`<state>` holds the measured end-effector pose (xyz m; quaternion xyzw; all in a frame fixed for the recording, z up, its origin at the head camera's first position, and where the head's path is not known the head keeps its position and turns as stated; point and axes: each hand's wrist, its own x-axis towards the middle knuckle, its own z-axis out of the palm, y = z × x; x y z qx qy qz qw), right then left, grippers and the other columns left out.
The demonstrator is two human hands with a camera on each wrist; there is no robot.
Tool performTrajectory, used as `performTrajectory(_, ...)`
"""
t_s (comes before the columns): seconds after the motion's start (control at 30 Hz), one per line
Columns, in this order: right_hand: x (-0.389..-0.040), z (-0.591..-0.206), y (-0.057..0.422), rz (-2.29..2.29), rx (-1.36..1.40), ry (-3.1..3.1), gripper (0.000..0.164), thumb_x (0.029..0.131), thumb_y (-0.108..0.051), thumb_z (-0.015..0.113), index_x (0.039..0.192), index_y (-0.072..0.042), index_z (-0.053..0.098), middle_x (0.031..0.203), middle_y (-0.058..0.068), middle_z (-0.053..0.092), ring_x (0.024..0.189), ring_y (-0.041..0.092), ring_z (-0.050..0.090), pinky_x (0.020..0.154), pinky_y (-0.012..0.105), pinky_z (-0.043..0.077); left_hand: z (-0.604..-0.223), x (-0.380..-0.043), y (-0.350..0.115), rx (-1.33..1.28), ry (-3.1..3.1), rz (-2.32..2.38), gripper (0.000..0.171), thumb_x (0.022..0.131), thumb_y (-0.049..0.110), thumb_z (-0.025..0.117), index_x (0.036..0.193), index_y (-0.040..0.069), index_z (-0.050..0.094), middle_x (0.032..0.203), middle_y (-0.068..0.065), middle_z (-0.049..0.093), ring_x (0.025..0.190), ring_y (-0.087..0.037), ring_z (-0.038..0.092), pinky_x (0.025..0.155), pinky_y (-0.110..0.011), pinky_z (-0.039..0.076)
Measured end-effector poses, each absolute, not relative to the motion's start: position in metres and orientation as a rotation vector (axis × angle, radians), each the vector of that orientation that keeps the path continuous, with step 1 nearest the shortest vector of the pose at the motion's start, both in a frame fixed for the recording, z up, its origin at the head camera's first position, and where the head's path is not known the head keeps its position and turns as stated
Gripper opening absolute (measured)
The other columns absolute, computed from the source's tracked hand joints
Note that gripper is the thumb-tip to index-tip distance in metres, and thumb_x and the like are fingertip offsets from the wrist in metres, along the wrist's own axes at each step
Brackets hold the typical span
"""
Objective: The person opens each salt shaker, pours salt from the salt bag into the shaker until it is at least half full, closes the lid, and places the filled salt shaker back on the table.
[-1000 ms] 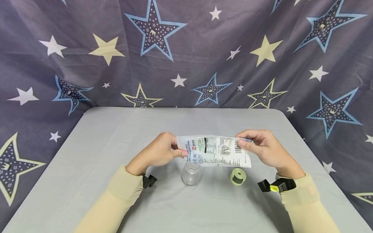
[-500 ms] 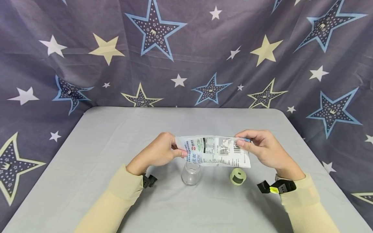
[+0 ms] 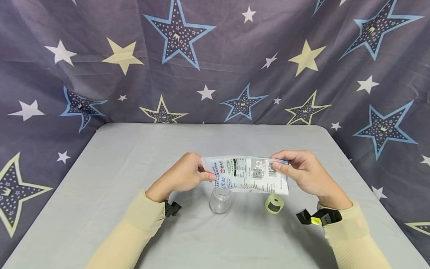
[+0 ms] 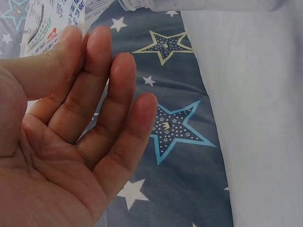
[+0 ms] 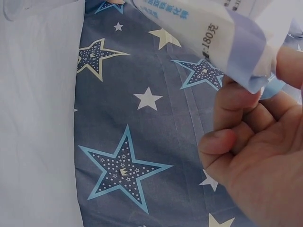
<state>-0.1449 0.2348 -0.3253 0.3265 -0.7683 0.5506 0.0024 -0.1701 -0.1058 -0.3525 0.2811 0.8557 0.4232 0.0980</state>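
Observation:
A white plastic salt packet (image 3: 248,175) with printed text and a barcode is held in the air between both hands. My left hand (image 3: 188,172) pinches its left end between thumb and fingertips; in the left wrist view the other fingers are extended. My right hand (image 3: 304,170) pinches the packet's upper right corner, with its remaining fingers curled beneath. Just below the packet's left end stands a small clear jar (image 3: 220,203), its mouth partly hidden behind the packet. A light green cap (image 3: 274,204) lies on the table below the right end.
A grey cloth covers the table (image 3: 151,142). Beyond its far edge hangs a dark star-patterned curtain (image 3: 215,74). Black wrist cameras sit on both wrists, the right one (image 3: 319,216) having a yellow tag.
The packet has shifted very slightly left, and its right end sits a touch lower. Both hands keep their grip. The jar and cap have not moved.

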Motion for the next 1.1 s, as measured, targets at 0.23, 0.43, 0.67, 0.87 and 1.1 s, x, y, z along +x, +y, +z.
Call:
performTrajectory(0.23,-0.1441,-0.3251,0.2341,1.714,1.015,-2.415,0.016,0.096,0.010,0.061,0.107,0.006,0.072,0.091,0.008,0.076,0.073,0.016,0.072,0.060,0.026,0.055,-0.3527,-0.1706,-0.1056,0.839,2.539,1.247,0.009,0.088,0.010,0.081,0.096,0.009,0.082,0.085,0.005,0.078,0.076,-0.007,0.068,0.067,-0.029,0.052)
performTrajectory(0.43,-0.1425,-0.3247,0.2331,1.703,1.022,-2.418,0.016,0.096,0.010,0.061,0.107,0.006,0.072,0.091,0.008,0.076,0.072,0.015,0.071,0.059,0.026,0.055,-0.3520,-0.1699,-0.1046,0.822,2.542,1.238,0.007,0.087,0.009,0.082,0.094,0.008,0.082,0.084,0.005,0.078,0.075,-0.006,0.067,0.068,-0.029,0.052)
performTrajectory(0.67,-0.1412,-0.3247,0.2316,1.662,1.035,-2.422,0.017,0.097,0.010,0.061,0.107,0.004,0.073,0.091,0.008,0.076,0.072,0.015,0.071,0.057,0.026,0.054,-0.3541,-0.1701,-0.1049,0.819,2.550,1.231,0.007,0.086,0.009,0.082,0.093,0.007,0.082,0.083,0.005,0.077,0.073,-0.008,0.067,0.065,-0.028,0.051)
performTrajectory(0.87,-0.1406,-0.3247,0.2307,1.668,1.045,-2.415,0.018,0.096,0.010,0.061,0.107,0.004,0.073,0.092,0.009,0.076,0.073,0.015,0.071,0.057,0.027,0.055,-0.3575,-0.1709,-0.1051,0.852,2.550,1.247,0.009,0.086,0.008,0.082,0.094,0.005,0.082,0.083,0.003,0.078,0.073,-0.006,0.068,0.065,-0.027,0.053)
performTrajectory(1.1,-0.1404,-0.3243,0.2295,1.685,1.057,-2.397,0.017,0.097,0.011,0.060,0.107,0.005,0.073,0.092,0.009,0.076,0.073,0.015,0.071,0.058,0.027,0.055,-0.3585,-0.1706,-0.1041,0.843,2.547,1.254,0.009,0.085,0.007,0.083,0.094,0.005,0.082,0.082,0.004,0.077,0.074,-0.006,0.069,0.066,-0.028,0.054)
